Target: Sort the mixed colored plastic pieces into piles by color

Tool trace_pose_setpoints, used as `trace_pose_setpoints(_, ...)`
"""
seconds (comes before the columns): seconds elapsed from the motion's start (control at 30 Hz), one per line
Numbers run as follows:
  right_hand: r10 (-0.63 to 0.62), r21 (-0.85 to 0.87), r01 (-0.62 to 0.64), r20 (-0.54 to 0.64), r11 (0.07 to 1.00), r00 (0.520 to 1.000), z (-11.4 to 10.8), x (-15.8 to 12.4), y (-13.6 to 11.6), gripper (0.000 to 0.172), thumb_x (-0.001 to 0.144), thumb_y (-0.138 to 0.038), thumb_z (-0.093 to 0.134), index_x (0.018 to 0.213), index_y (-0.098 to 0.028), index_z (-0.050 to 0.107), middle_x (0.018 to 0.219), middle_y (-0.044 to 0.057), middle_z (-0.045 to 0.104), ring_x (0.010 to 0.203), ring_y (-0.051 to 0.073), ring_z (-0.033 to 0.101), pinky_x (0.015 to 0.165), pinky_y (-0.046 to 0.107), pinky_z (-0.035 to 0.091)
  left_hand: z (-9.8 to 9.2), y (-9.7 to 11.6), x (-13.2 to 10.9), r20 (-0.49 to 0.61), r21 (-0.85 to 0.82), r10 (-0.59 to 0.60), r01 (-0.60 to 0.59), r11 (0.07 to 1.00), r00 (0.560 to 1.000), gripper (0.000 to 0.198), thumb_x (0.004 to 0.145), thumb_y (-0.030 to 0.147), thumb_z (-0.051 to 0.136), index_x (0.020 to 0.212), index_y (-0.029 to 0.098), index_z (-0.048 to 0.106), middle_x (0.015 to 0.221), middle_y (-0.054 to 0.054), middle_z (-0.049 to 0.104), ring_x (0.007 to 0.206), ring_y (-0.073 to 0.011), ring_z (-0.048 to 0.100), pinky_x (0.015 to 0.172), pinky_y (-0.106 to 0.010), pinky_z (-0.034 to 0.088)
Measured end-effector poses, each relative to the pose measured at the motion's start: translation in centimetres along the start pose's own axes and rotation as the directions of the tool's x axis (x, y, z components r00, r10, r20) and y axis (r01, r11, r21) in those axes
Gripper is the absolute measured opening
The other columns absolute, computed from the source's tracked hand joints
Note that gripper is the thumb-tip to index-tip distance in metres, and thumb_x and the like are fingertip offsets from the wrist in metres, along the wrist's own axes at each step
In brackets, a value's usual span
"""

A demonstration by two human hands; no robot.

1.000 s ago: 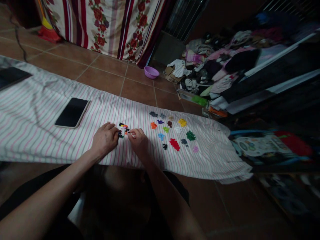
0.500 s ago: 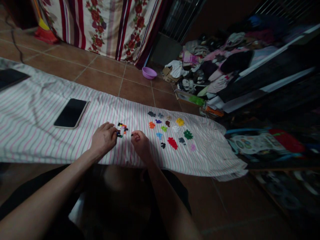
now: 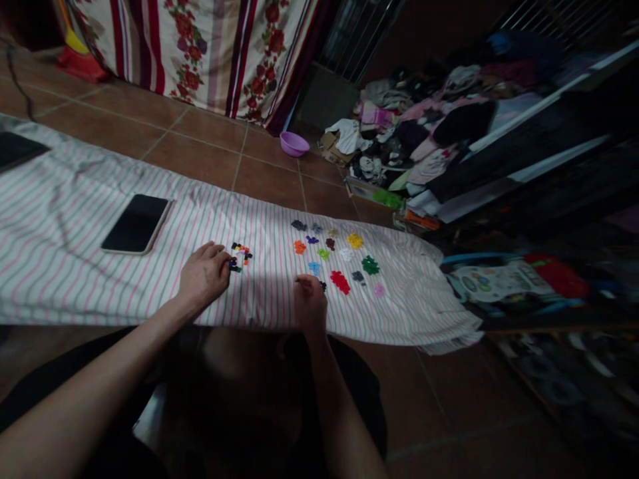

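My left hand (image 3: 204, 271) rests on the striped cloth (image 3: 269, 299), fingers bent, its fingertips at the left edge of a small cluster of mixed-colour pieces (image 3: 241, 253). What it touches there is too small to tell. My right hand (image 3: 310, 299) is closed in a pinch beside the small black pile, which it partly covers; a tiny dark piece shows at its fingertips. Sorted piles lie to the right, among them red pieces (image 3: 340, 282), yellow pieces (image 3: 355, 240), dark green pieces (image 3: 370, 265), orange pieces (image 3: 299, 247) and light blue pieces (image 3: 314, 267).
A phone (image 3: 136, 224) lies left of my left hand, and a dark device (image 3: 20, 152) at the far left. Beyond the cloth are a purple basin (image 3: 294, 144), a floral curtain (image 3: 200, 53) and heaped clothes (image 3: 399, 126). A dark shelf stands at the right.
My right hand has moved right, from near the mixed cluster to the black pile, still pinched. My left hand stays by the cluster. The whole view has shifted slightly.
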State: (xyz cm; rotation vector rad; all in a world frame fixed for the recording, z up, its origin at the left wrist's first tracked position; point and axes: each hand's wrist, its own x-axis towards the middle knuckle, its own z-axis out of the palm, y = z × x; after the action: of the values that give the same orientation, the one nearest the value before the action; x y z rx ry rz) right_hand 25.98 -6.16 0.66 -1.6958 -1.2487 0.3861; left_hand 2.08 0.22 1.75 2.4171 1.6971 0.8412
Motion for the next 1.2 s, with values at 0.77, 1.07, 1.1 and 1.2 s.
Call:
trace_pose_setpoints(0.77, 0.014, -0.432, -0.133, -0.268, 0.892, 0.963, -5.0, 0.5, 3.7, 0.03, 0.073, -0.036, 0.047, 0.088, -0.018, 0.066, 0.082, 0.01, 0.07, 0.069, 0.021, 0.059, 0.067, 0.032, 0.043, -0.2, -0.3, 0.1, 0.036, -0.013, 0.012, -0.012, 1.0, 0.999, 0.033, 0.087, 0.024, 0.041, 0.096, 0.015, 0.071, 0.115, -0.013, 0.068, 0.115, -0.0274, 0.058, 0.103, -0.045, 0.046)
trace_pose_setpoints(1.07, -0.016, -0.376, -0.074, -0.231, 0.924, 0.973, -5.1, 0.3, 4.4, 0.032, 0.073, -0.037, 0.048, 0.09, -0.018, 0.068, 0.088, 0.009, 0.072, 0.069, 0.021, 0.059, 0.071, 0.034, 0.046, 0.0, -0.5, -0.1, 0.02, -0.035, -0.002, 0.002, 0.999, 1.0, 0.032, 0.087, 0.026, 0.041, 0.094, 0.017, 0.071, 0.115, -0.011, 0.068, 0.118, -0.0272, 0.056, 0.104, -0.045, 0.046)
trace_pose_setpoints(1.1, -0.003, -0.362, -0.081, -0.226, 0.928, 0.974, -5.2, 0.3, 4.4, 0.033, 0.073, -0.037, 0.048, 0.091, -0.018, 0.069, 0.088, 0.009, 0.072, 0.069, 0.02, 0.06, 0.071, 0.034, 0.047, 0.1, -0.5, -0.1, 0.019, -0.035, -0.006, 0.007, 0.999, 1.0, 0.032, 0.087, 0.026, 0.041, 0.094, 0.018, 0.071, 0.116, -0.01, 0.068, 0.119, -0.0271, 0.056, 0.104, -0.045, 0.046)
trace_pose_setpoints(1.2, 0.048, -0.31, -0.117, -0.222, 0.944, 0.974, -5.4, 0.3, 4.6, 0.036, 0.072, -0.038, 0.05, 0.094, -0.017, 0.07, 0.088, 0.01, 0.072, 0.071, 0.021, 0.061, 0.074, 0.035, 0.048, 0.1, -0.6, -0.1, 0.032, -0.035, -0.014, 0.015, 0.999, 0.999, 0.032, 0.087, 0.026, 0.041, 0.095, 0.017, 0.071, 0.116, -0.011, 0.067, 0.12, -0.0277, 0.055, 0.105, -0.044, 0.045)
